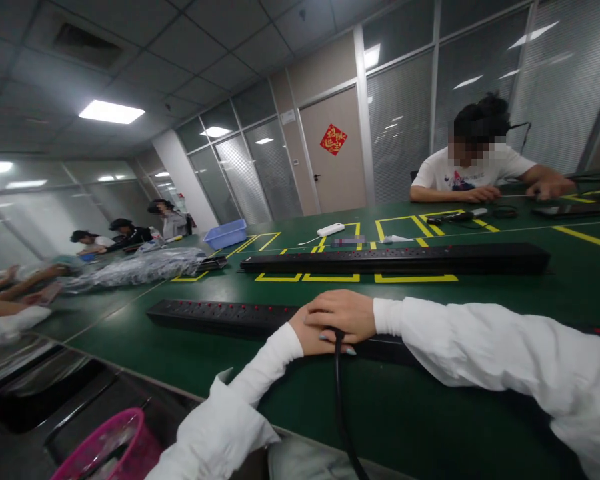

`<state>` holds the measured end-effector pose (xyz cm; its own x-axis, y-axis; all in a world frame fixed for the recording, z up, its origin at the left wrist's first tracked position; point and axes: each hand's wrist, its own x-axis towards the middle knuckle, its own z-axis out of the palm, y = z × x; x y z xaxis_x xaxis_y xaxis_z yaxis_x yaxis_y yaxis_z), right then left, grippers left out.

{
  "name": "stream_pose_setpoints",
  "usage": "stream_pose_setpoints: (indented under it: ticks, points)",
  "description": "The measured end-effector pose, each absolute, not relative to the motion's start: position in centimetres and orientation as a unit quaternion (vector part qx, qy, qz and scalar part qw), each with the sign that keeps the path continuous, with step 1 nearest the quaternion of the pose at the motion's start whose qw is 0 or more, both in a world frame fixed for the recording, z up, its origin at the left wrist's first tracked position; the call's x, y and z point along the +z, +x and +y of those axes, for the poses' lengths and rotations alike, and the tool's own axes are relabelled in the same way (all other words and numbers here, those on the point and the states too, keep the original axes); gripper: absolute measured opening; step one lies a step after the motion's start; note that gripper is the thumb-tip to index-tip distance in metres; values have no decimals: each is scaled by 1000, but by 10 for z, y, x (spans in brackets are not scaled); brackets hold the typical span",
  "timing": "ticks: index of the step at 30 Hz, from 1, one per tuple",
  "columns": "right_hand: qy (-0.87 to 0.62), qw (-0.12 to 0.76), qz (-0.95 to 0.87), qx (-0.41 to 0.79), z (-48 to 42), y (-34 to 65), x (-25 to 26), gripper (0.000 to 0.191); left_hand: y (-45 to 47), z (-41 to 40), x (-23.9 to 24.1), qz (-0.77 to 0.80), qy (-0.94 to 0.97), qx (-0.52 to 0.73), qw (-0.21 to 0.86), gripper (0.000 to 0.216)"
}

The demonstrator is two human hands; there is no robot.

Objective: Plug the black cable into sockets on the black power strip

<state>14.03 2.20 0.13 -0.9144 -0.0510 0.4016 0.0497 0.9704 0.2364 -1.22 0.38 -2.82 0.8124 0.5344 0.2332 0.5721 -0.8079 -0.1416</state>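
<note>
A long black power strip (195, 312) with a row of red dots lies on the green table before me, and both hands rest over its middle. My right hand (344, 313) lies across my left hand (307, 335), fingers curled. Between them is the end of a thick black power cable (338, 380), which hangs over the table's near edge toward my lap. The fingers of both hands close around the cable's end. Whether the plug sits in a socket is hidden. A second black power strip (395, 259) lies farther back, roughly parallel.
Yellow tape outlines (405, 278) mark the green table (220, 357). Behind the strips lie a small white box (330, 230) and dark cables (457, 217). Plastic-wrapped items (140, 267) and a blue bin (226, 233) are left. A person (480, 173) sits opposite; a pink basket (140, 433) stands below.
</note>
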Motion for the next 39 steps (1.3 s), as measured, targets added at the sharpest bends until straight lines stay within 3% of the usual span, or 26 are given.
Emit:
stream_pose_setpoints:
  ticks: [39]
  points:
    - [-22,198,-975,-102,22,143,0,40,-11,3,-33,-325,-924,-119,162,38]
